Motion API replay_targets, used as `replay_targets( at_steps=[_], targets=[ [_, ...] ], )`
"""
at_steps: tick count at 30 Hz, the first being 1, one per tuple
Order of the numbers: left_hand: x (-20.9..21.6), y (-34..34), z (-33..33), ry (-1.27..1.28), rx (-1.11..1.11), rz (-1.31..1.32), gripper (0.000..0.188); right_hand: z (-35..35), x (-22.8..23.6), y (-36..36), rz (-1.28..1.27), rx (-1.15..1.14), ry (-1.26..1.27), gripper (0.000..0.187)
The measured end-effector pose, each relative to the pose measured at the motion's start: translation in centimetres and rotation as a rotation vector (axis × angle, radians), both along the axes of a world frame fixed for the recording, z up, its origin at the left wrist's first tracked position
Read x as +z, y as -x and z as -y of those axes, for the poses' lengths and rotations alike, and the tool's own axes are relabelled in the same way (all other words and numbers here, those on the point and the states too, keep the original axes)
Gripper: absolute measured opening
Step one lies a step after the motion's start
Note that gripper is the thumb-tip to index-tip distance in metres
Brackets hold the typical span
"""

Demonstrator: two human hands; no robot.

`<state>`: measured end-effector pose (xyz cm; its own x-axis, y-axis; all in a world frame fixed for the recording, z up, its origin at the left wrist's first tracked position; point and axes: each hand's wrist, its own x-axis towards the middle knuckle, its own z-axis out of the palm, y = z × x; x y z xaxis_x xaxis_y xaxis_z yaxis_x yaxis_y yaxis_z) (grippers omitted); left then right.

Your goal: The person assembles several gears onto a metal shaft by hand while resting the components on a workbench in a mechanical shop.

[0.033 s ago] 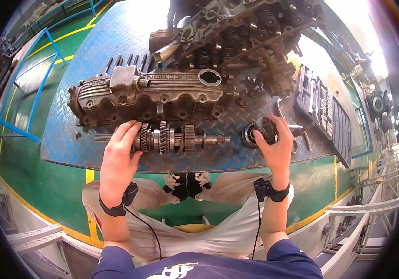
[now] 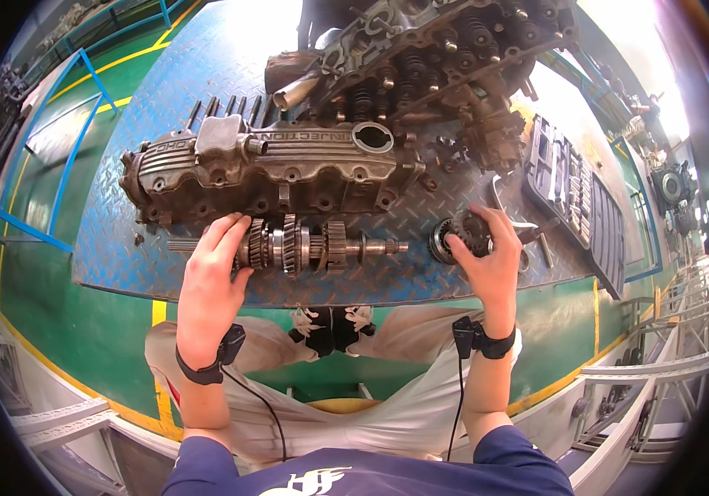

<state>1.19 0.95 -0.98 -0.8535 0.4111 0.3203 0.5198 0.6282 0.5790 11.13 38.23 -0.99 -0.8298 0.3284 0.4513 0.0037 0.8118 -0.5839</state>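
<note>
A gear shaft [image 2: 292,245] with several toothed gears lies lengthwise along the near side of the blue metal workbench [image 2: 197,285]. My left hand [image 2: 216,269] is wrapped round its left part, thumb on the near side and fingers over the far side. To the right, apart from the shaft's thin end, my right hand [image 2: 491,260] grips a dark gear [image 2: 472,231] between thumb and fingers. A ring-shaped bearing or small gear [image 2: 441,241] sits against that gear's left side; whether they are joined I cannot tell.
Behind the shaft lies a ribbed metal valve cover [image 2: 288,157]. A large cylinder head [image 2: 429,66] with springs stands farther back. A tool case [image 2: 573,186] with wrenches and sockets lies at the right, near loose bolts [image 2: 452,153] and a curved metal piece [image 2: 499,194].
The gear in my right hand has tipped slightly, showing more of its toothed face. My left hand and the shaft stay put.
</note>
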Motion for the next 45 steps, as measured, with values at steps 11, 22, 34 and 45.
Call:
replay_targets(
  at_steps=[11, 22, 34, 45],
  targets=[
    [0.0, 0.0, -0.1, 0.004, 0.016, 0.012, 0.073, 0.3, 0.1, -0.1, 0.132, -0.003, -0.152, 0.062],
    [0.0, 0.1, 0.0, 0.007, 0.006, -0.002, 0.072, -0.2, 1.0, -0.9, 0.237, 0.021, -0.103, 0.059],
    [-0.3, 0.1, 0.3, -0.026, -0.017, -0.021, 0.072, -0.4, 0.7, -0.5, 0.220, 0.046, -0.111, 0.055],
    [-0.5, 0.1, 0.4, -0.022, -0.012, -0.027, 0.070, -0.6, 1.0, -1.0, 0.139, 0.029, -0.068, 0.055]
  ],
)
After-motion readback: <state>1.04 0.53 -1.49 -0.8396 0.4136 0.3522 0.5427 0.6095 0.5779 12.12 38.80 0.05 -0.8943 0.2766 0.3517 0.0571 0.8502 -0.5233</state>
